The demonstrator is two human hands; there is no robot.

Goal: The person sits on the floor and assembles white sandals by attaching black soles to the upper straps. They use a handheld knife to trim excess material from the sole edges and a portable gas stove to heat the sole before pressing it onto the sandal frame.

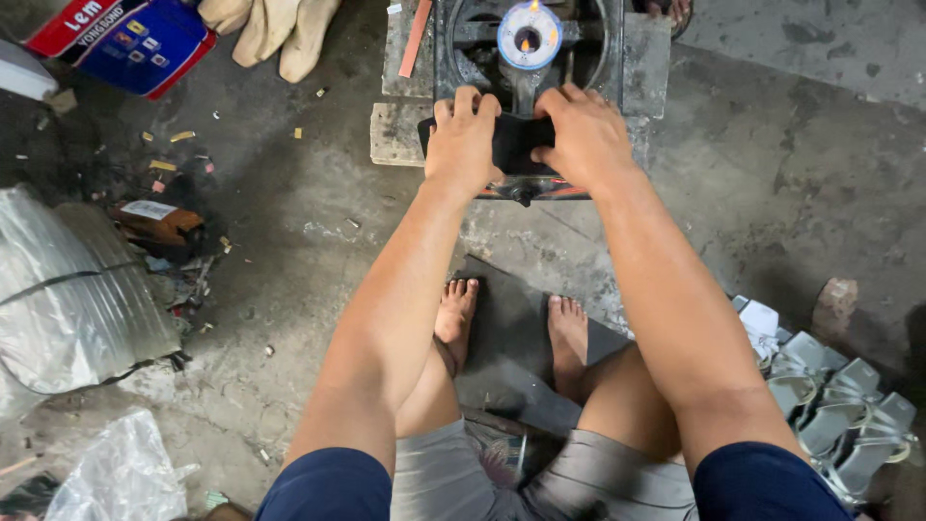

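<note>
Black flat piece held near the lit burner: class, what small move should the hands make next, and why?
Probably ease the black piece forward toward the flame. The left hand and right hand grip its ends at the stove's near edge, short of the burner.

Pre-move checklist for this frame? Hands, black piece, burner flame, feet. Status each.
1. Left hand on black piece: ok, fingers over its left end.
2. Right hand on black piece: ok, covers its right end.
3. Burner flame: ok, small flame lit at the centre.
4. Hands apart from flame: ok, both sit at the stove's near edge.
5. Feet apart from stove: ok, bare, on a dark mat nearer the body.
6. Underside of black piece: cannot tell, hidden.
</note>
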